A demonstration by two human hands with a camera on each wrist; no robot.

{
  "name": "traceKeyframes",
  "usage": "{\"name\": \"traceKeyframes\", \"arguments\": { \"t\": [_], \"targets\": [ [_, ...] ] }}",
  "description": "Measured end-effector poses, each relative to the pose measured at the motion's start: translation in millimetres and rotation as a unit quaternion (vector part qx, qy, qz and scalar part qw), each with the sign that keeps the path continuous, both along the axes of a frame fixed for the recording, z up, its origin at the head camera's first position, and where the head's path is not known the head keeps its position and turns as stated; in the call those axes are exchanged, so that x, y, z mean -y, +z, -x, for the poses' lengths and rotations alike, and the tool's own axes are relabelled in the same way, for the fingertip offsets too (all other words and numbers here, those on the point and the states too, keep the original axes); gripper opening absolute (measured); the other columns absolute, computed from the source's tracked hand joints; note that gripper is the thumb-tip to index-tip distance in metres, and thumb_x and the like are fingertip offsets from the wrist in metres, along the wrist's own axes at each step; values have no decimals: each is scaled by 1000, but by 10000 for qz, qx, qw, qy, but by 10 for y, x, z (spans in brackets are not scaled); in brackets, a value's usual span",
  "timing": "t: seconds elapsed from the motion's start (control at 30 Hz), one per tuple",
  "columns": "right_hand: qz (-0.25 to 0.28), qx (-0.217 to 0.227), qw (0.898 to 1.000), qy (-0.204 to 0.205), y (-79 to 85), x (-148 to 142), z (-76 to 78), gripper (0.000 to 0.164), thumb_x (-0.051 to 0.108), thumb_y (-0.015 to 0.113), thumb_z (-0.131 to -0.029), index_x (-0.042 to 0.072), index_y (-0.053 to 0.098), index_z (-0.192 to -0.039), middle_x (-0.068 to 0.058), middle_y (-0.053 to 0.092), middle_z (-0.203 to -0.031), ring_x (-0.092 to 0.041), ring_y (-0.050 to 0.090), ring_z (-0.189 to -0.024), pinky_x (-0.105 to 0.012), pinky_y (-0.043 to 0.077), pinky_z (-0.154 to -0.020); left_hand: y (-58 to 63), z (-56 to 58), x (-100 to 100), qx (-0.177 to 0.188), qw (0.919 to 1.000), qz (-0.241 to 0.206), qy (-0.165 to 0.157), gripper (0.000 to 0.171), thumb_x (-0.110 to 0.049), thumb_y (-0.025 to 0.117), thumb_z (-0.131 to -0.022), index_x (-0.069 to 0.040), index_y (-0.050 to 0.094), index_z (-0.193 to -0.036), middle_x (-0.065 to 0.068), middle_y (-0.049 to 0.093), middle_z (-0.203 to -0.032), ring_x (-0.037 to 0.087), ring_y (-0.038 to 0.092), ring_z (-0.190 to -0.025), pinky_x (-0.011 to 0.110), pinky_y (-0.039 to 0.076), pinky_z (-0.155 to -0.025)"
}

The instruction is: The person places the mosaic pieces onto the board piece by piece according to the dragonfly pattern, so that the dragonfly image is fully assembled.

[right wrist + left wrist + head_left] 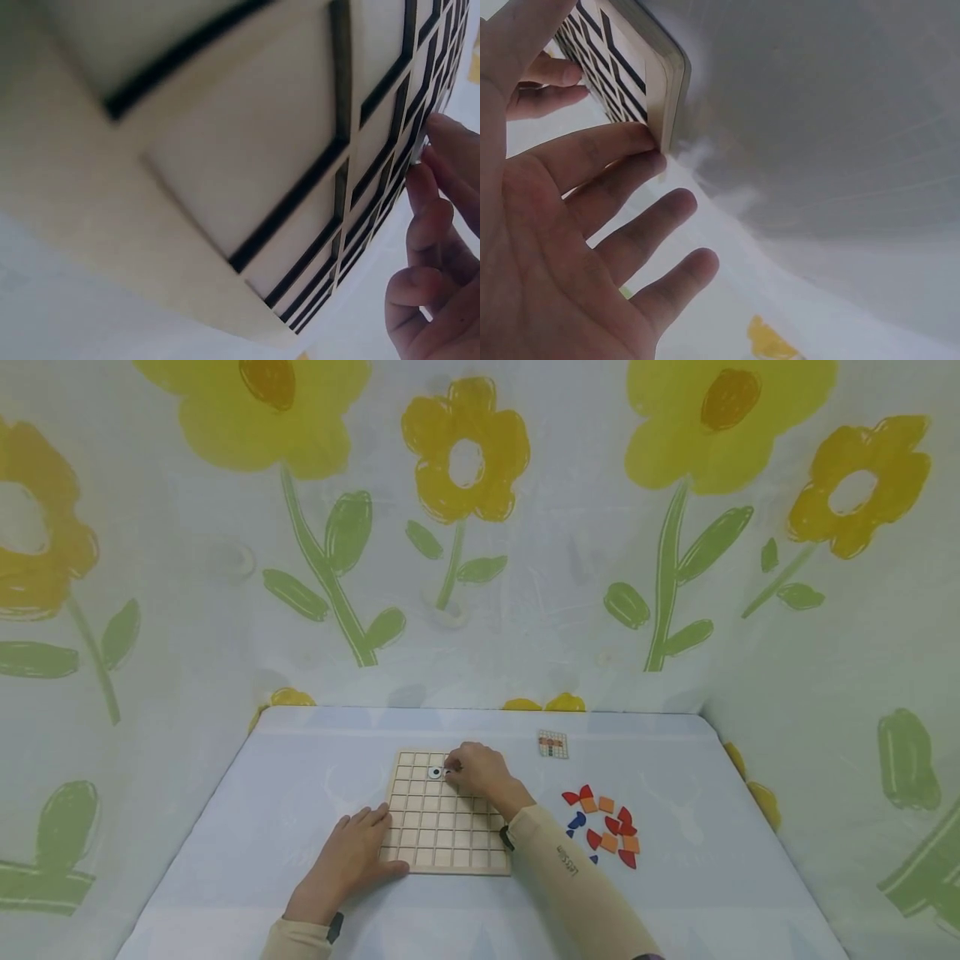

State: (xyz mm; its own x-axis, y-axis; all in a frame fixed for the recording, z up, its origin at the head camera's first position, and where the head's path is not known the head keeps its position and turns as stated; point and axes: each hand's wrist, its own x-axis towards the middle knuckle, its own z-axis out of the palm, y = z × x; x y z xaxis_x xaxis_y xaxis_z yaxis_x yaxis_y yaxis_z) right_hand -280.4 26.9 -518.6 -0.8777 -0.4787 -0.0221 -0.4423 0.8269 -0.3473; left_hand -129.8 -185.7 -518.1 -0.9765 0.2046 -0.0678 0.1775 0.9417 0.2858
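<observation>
A light wooden board [423, 838] with a grid of square cells lies on the table, its frame raised around the edge. My left hand [347, 858] rests at its lower left corner, fingers stretched along the left edge and thumb by the front edge; in the left wrist view, fingertips [654, 161] touch the board's side. Over the upper part of the grid, my right hand [480, 770] pinches a small white piece with black on it [447, 771], mostly hidden by the fingers. Just left of it, a round white eye piece [435, 772] with a black dot sits in a cell.
Right of the board lie loose flat pieces: red quarter rounds [627, 858], orange squares [606, 805] and blue pieces [577, 820]. A small pattern card [552, 744] with a printed grid lies behind them. Flower-printed cloth walls [525, 635] enclose the table's back and sides.
</observation>
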Motion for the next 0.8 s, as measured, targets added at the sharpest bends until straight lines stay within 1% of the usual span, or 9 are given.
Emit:
{"name": "traceKeyframes", "arguments": {
  "t": [0.17, 0.3, 0.4, 0.53, 0.7, 0.8],
  "targets": [
    [-20, -24, 10000, -22, 2, 1, -8, 20, 32, 76, -93, 22, 79, -110, 10, 68, -98, -8, 64, -91, -30, 58, -78, 7, -5, -2, 10, 10000, -12, -9, 90, -52, 86, -75, 8, 58, -136, 22, 52, -146, 45, 48, -134, 64, 37, -111],
    [5, -74, 10000, -9, -5, -8, -24, 22, 32, 77, -92, 22, 78, -112, 10, 67, -96, -7, 62, -86, -27, 56, -74, -21, -3, 8, -9, 10000, -25, -21, 91, -52, 86, -75, 9, 58, -136, 22, 52, -146, 45, 48, -134, 64, 37, -111],
    [61, -194, 9998, 37, 15, -33, -46, 25, 32, 77, -93, 22, 77, -115, 9, 67, -100, -8, 63, -88, -27, 56, -73, -41, 2, 11, 10, 10000, -21, -20, 92, -53, 85, -75, 9, 57, -137, 22, 52, -147, 45, 47, -135, 64, 35, -112],
    [259, -382, 9989, 54, 87, -87, -84, 26, 32, 76, -93, 23, 75, -117, 8, 67, -105, -12, 66, -92, -29, 57, -73, -37, 8, 6, 56, 10000, 16, -11, 92, -53, 85, -75, 8, 57, -137, 22, 51, -147, 46, 46, -136, 65, 35, -113],
    [648, -695, 9953, 158, 191, -149, -143, 25, 30, 77, -93, 21, 76, -117, 7, 68, -104, -12, 66, -89, -28, 57, -70, -6, 11, -5, 120, 9999, 43, 17, 92, -52, 86, -75, 9, 57, -137, 23, 52, -147, 46, 46, -135, 65, 34, -113],
    [755, -833, 9935, 157, 250, -185, -186, 25, 30, 76, -93, 21, 76, -117, 6, 68, -106, -12, 67, -89, -27, 57, -70, 13, 10, -14, 119, 9999, 52, 27, 92, -52, 86, -75, 9, 57, -137, 23, 52, -147, 46, 46, -135, 65, 34, -113]
  ]
}}
